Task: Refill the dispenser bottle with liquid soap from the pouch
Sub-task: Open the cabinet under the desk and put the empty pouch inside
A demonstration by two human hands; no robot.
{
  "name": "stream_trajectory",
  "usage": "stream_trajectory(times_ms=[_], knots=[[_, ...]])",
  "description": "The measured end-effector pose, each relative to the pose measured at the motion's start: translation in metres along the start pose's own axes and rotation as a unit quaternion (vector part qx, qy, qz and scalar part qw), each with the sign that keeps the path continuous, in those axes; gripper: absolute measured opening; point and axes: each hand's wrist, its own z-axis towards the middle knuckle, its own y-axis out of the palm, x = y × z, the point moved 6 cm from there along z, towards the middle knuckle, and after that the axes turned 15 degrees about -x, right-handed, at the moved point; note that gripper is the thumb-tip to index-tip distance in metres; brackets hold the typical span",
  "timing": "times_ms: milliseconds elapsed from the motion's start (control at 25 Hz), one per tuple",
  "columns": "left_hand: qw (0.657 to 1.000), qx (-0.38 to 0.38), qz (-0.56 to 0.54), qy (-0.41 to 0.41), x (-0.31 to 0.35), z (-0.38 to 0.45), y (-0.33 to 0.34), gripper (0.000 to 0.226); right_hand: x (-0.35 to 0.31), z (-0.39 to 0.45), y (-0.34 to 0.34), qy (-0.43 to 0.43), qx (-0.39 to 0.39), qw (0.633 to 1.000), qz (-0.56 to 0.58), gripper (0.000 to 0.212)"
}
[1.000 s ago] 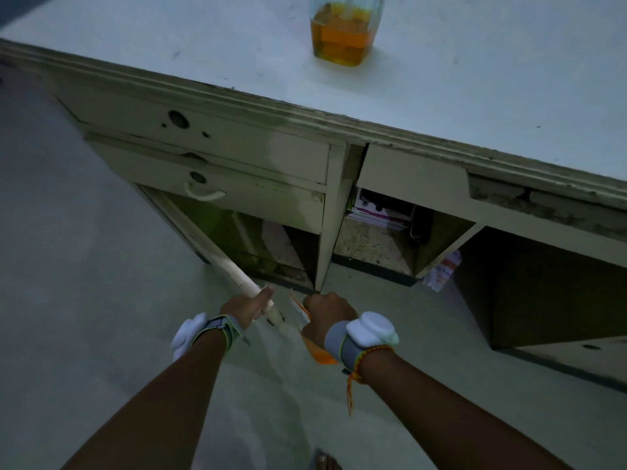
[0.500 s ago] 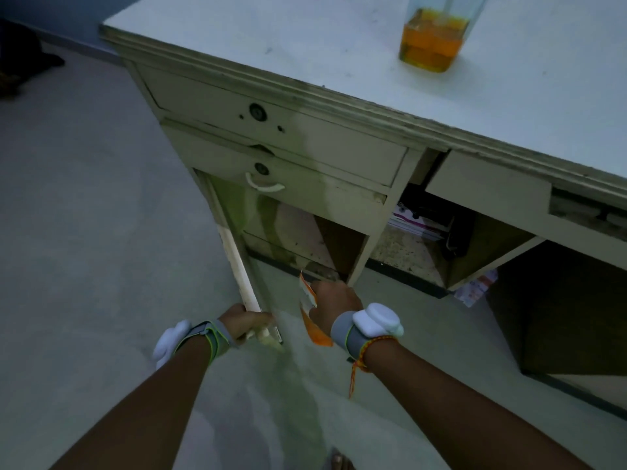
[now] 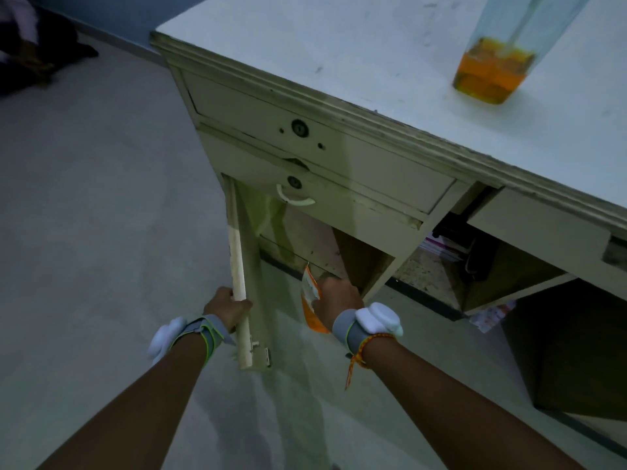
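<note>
A clear dispenser bottle (image 3: 493,66) with orange liquid soap in its bottom stands on the white desk top (image 3: 339,49) at the upper right; its top is cut off by the frame. My right hand (image 3: 337,300) is shut on an orange and white soap pouch (image 3: 309,300), held upright in front of the desk's open lower compartment. My left hand (image 3: 228,308) grips the edge of the open cabinet door (image 3: 244,283), which swings out towards me.
Two cream drawers (image 3: 322,157) sit above the open compartment, the lower with a white handle (image 3: 295,198). Papers (image 3: 444,247) lie in the desk's knee space. A dark shape (image 3: 37,49) lies on the floor at the far left.
The view has shifted left and closer to the desk. My left hand has slid along the door's edge with the door swung wider. My right hand still holds the pouch.
</note>
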Motion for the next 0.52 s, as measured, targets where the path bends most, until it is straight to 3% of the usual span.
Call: stream_trajectory(times_ms=[200,520], knots=[[0.987,0.09,0.116,0.058,0.031,-0.006,-0.011,0.075,-0.003,0.011,-0.004,0.018,-0.001,1.0,0.005,0.031],[0.935,0.182,0.286,0.107,0.099,0.011,0.003,0.057,-0.005,0.063,0.003,0.011,0.001,0.999,0.035,0.032]])
